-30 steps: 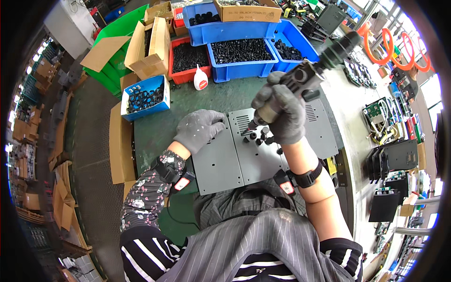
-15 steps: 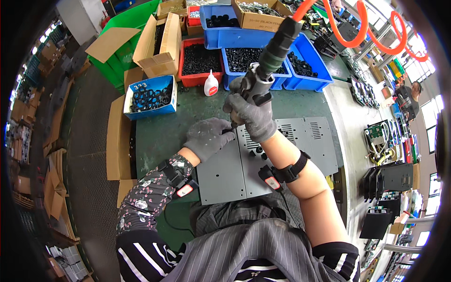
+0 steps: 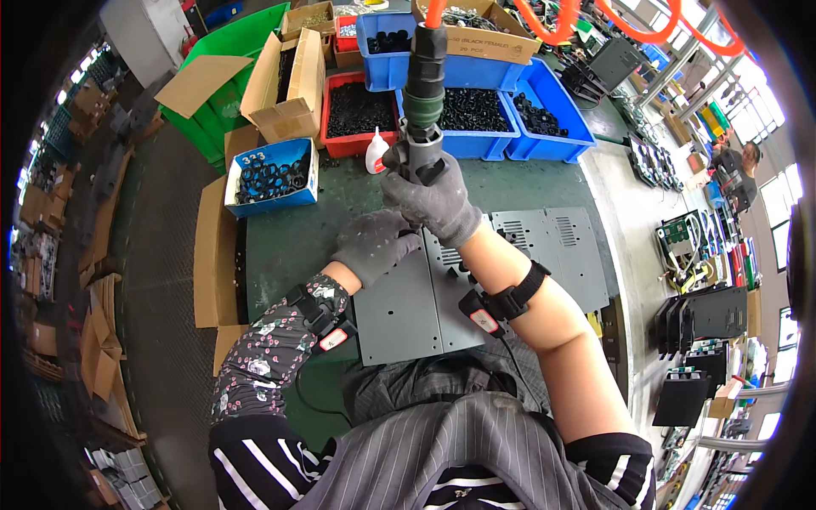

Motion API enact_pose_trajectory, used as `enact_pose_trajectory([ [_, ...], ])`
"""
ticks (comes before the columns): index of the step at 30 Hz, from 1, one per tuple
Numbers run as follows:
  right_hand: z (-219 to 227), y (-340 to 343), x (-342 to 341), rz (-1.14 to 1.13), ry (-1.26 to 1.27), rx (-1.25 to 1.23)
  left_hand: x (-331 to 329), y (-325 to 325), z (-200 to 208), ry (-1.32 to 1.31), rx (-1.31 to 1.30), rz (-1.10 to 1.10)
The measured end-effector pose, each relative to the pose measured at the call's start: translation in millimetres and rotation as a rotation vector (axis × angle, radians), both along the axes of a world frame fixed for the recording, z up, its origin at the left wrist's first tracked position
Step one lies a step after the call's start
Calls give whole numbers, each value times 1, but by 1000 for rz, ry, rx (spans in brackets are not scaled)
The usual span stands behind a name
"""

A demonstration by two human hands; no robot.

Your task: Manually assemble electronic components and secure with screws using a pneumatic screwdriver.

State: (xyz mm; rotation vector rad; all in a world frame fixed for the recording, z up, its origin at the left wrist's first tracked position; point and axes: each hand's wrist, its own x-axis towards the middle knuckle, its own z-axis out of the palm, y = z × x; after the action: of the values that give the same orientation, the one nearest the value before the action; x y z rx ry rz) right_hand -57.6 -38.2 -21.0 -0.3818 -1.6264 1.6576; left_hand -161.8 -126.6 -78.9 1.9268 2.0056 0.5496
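A: What sits by the left edge of the counter?
B: A blue carton full of black rings. Toward the near edge, bare green surface opens between that side and the left hand.
A: How is that hand's grip?
B: Its fingers bend over the far edge of the leftmost grey panel, beside the lower end of a power tool; whether they pinch anything cannot be told.
A: Where is the tool, exactly?
B: Above that far edge, its tip hidden by the hands. The right hand's grip is wrapped round its body.
A: Its looks?
B: Grey metal below, dark green and black above, an orange hose on top.
A: Farther right?
B: More slotted panels lie flat, reaching close to the counter's right edge; a bare strip separates them from the blue bins.
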Motion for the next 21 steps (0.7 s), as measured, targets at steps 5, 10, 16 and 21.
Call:
enact_pose_trajectory([
  [5,17,-11,21,19,80,-80,-6,1,9,-58,15,-88],
  [10,40,-30,75,-45,202,-140,-38,-15,13,-1561,-214,425],
  [16,21,-44,112,-87,415,-208,-11,-60,26,-1914,-291,400],
  [21,25,-50,120,-99,537,-259,31,-71,16,-1926,-297,311],
])
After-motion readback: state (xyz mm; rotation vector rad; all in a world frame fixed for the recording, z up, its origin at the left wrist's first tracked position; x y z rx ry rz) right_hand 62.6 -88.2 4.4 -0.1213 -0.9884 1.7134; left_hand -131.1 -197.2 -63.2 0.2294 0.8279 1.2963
